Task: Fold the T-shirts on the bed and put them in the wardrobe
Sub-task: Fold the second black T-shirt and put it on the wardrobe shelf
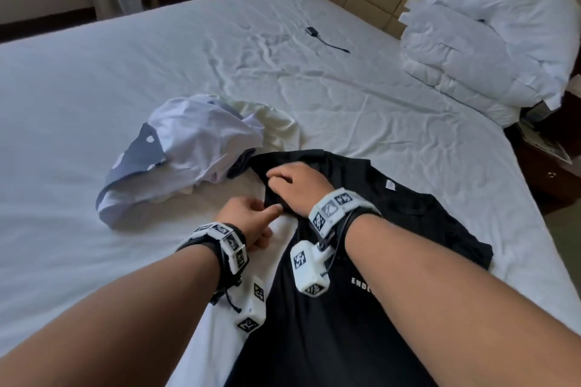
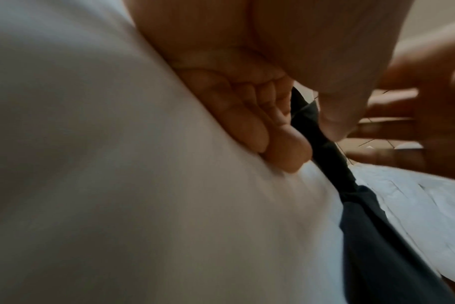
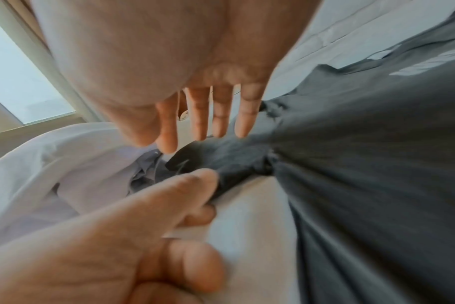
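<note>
Where sheets wrinkle, white bed [image 1: 94, 88].

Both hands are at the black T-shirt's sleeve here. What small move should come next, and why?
Probably fold the sleeve inward over the shirt body. The left hand pinches the edge of the black T-shirt at the sleeve, the right hand lies flat on the bunched cloth with straight fingers, and the rest of the shirt lies spread on the bed.
</note>
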Motion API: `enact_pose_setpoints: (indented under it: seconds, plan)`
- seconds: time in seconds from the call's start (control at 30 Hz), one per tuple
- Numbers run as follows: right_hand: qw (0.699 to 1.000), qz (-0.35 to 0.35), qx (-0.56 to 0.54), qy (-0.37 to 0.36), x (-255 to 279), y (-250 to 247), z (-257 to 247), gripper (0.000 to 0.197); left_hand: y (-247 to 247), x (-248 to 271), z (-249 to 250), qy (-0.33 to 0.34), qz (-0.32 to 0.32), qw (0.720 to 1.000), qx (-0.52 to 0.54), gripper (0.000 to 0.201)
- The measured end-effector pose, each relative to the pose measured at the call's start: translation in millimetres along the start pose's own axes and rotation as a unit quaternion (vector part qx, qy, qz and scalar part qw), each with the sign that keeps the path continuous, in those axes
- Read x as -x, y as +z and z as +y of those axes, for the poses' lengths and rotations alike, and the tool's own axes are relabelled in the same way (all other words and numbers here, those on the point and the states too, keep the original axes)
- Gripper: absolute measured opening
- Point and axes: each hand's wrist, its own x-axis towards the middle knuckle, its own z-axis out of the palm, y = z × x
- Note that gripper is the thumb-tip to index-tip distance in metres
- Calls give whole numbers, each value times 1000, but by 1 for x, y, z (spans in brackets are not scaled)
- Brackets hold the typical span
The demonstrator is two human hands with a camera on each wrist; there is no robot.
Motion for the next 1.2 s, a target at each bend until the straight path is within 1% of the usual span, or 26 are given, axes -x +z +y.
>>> enact_pose_setpoints:
  seconds: [0.03,0.1,0.17,0.2,0.27,0.37,0.43,0.5,0.53,0.6,0.67,0.7,0.73,0.77,0.8,0.83,0.9,0.97,1.07,1.1,1.13,1.2]
  plan:
    - [999,-26,-1,-19,-10,1,-6,35,1,-4,1,-3,-6,1000,-1,34]
    - [996,-82,28,-25,-28,6,-14,38,1,-8,3,-11,-12,1000,8,30]
    - [989,-118,84,-5,-40,15,-19,37,1,-9,6,-13,-14,1000,9,27]
    - [985,-127,113,2,-43,19,-21,40,0,-9,7,-11,-13,1000,3,25]
    - [983,-119,137,11,-49,27,-25,48,-1,-10,9,-7,-3,1000,-21,18]
    - [983,-112,146,16,-55,36,-25,45,-2,-19,7,11,25,995,-91,13]
    - [982,-94,161,28,-51,39,-25,45,-3,-21,6,20,30,994,-104,13]
    - [986,-64,147,49,-48,39,-26,46,-2,-21,5,20,28,994,-102,17]
    - [987,-61,138,53,-47,38,-28,46,-1,-19,6,19,29,994,-104,18]
    - [992,-65,90,55,-47,33,-30,48,0,-17,6,18,31,995,-95,18]
    - [998,-31,2,56,-42,23,-28,42,1,-15,4,19,30,996,-79,21]
    - [996,-7,-64,58,-38,18,-25,36,1,-14,4,24,33,997,-72,21]
    - [989,8,-132,66,-33,12,-21,33,2,-10,5,31,34,997,-63,20]
    - [977,14,-196,80,-26,6,-15,36,3,-6,6,36,29,998,-47,18]
    - [964,15,-248,94,-18,-1,-9,43,5,-1,9,39,23,999,-23,16]
    - [953,22,-284,99,-13,-4,-2,49,7,3,13,39,18,999,3,14]
    - [937,40,-330,107,-5,-9,7,52,9,7,22,57,23,998,29,14]
    - [915,56,-380,122,3,-12,11,56,13,5,28,95,33,995,-16,15]
    - [872,68,-465,138,9,-13,30,81,21,8,42,136,23,988,-74,12]
    - [862,73,-484,134,14,-14,36,81,26,10,46,146,13,985,-94,12]
    - [857,84,-491,132,24,-17,36,75,31,11,50,158,3,980,-121,13]
    - [850,110,-499,132,45,-23,38,69,42,13,56,185,-26,962,-197,13]
